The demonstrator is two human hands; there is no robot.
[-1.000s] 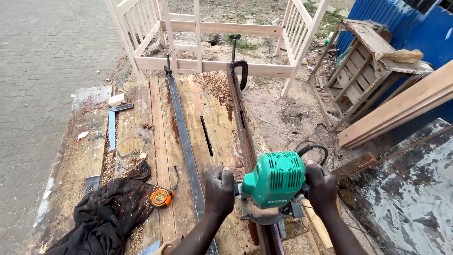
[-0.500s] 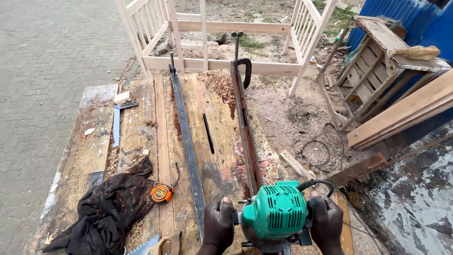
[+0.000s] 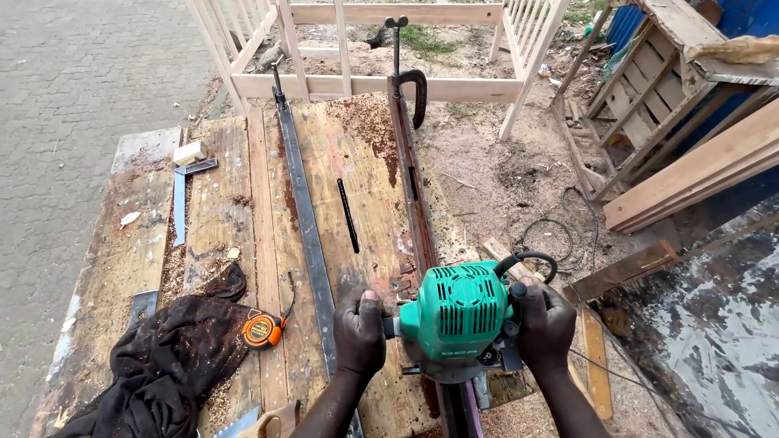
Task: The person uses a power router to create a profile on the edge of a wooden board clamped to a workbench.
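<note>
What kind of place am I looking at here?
Probably an outdoor carpentry yard: a green electric router on a rough plank workbench, an unfinished pale wooden frame, sawdust on sandy ground.

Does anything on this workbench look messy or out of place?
Yes. Sawdust and chips lie scattered over the bench's far end, and a dark cloth is heaped at the near left corner beside an orange tape measure. Both hands, left hand and right hand, grip the green router.
</note>
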